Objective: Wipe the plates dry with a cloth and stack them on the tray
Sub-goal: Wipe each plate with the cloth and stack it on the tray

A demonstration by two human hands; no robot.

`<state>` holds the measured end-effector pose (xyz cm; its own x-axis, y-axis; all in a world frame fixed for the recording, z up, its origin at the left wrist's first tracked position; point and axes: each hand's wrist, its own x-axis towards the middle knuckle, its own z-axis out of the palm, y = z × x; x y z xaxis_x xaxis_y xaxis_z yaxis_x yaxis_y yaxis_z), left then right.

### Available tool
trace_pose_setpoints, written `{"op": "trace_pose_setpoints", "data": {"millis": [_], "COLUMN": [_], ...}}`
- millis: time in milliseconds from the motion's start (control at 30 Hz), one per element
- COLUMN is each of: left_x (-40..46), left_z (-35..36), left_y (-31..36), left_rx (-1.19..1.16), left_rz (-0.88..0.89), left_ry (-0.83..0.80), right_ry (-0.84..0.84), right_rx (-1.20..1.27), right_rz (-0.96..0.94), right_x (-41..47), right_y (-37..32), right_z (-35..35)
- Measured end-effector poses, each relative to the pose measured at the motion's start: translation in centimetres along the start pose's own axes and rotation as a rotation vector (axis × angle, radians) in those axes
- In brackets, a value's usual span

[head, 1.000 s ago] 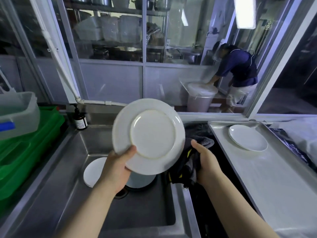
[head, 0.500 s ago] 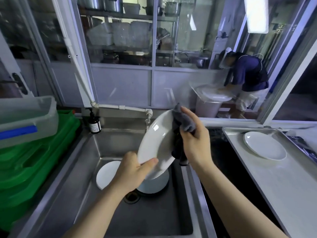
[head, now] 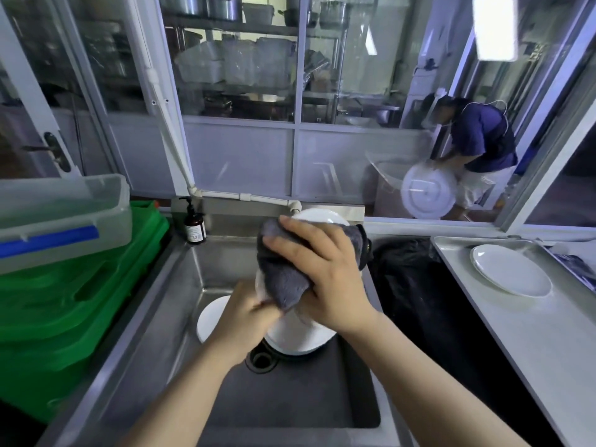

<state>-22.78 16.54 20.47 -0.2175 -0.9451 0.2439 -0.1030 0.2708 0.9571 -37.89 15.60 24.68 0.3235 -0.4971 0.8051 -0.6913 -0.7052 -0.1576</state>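
1. A commercial kitchen, glass partitions behind, and a steel sink point(head: 180, 285) directly below the camera; the work is done over the basin, probably so drips fall there.

2. The right hand point(head: 325, 279) lies flat on a grey cloth point(head: 280, 279), fingers spread and fairly straight, pressing it against the face of a held plate point(head: 322, 217). Spread fingers cover more of the surface per stroke.

3. The left hand point(head: 248, 314) grips that plate at its lower edge, fingers curled round the rim. It is blurred, so the exact finger placement is unclear. Holding the rim leaves the face free for the cloth.

4. The plate is tilted up on edge, mostly hidden by the cloth and hand; only its top rim shows clearly.

5. Below, in the sink, lie more white plates: one point(head: 209, 321) to the left and one point(head: 300, 340) near the drain point(head: 261, 359), apparently waiting to be dried.

6. To the right, past a dark gap, a metal tray point(head: 516, 350) carries one dried plate point(head: 511, 269) at its far end, the start of the stack.

7. Further out: green crates point(head: 64, 301) on the left with a clear container point(head: 64, 217) on top, a soap bottle point(head: 194, 225) at the sink's back corner, and another person point(head: 477, 140) bending over a white bin lid point(head: 429, 195) beyond the glass.
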Motion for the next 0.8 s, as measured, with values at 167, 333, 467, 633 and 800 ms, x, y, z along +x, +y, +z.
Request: {"op": "trace_pose_setpoints", "data": {"millis": [167,333,467,633,800], "left_x": [-0.5,0.0,0.3,1.3,1.3], "left_z": [-1.0,-1.4,-0.5,-0.9,-0.8], "left_y": [0.4,1.1,1.6,1.9,2.5], "left_rx": [-0.220,-0.355,-0.326,-0.350,-0.382], "left_rz": [-0.059,-0.046,-0.026,0.000,-0.033], "left_ry": [0.077,0.107,0.157,0.153,0.075], "right_ry": [0.188,0.212,0.167,0.021,0.133], "right_rx": [-0.008,0.026,-0.040,0.051,-0.054], "right_rz": [0.346,0.594,0.433,0.154,0.393], "right_x": [0.6,-0.3,0.8,-0.8,0.0], "right_y": [3.1,3.3,0.3,-1.9,2.0], "right_z": [-0.9,-0.7,-0.4,0.1,-2.5]}}
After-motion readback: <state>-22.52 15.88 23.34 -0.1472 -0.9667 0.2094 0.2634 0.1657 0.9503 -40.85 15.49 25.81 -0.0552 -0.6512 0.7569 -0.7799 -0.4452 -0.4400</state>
